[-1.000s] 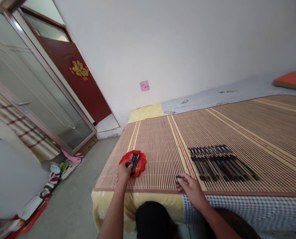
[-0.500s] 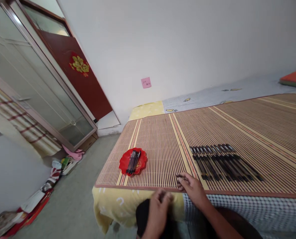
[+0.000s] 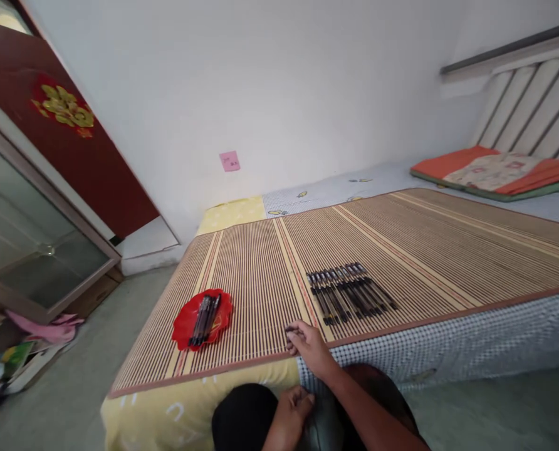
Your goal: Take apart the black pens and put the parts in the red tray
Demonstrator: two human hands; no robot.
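Dark pens (image 3: pixel 352 293) are lying side by side in a slanting row on a striped mat (image 3: pixel 255 294), while a smaller bunch (image 3: pixel 206 318) is resting in a red scalloped dish (image 3: pixel 180 322). The right hand (image 3: pixel 310 349) is hovering or resting at the mat's edge, fingers half curled; the left hand (image 3: pixel 289 410) is curling loosely over the lap. Whether either is gripping anything cannot be told. Handling appears to be pausing; lifting one pen would be requiring parted fingertips and a narrow pinch.

pens (image 3: pixel 358 297) (markings too small to read)
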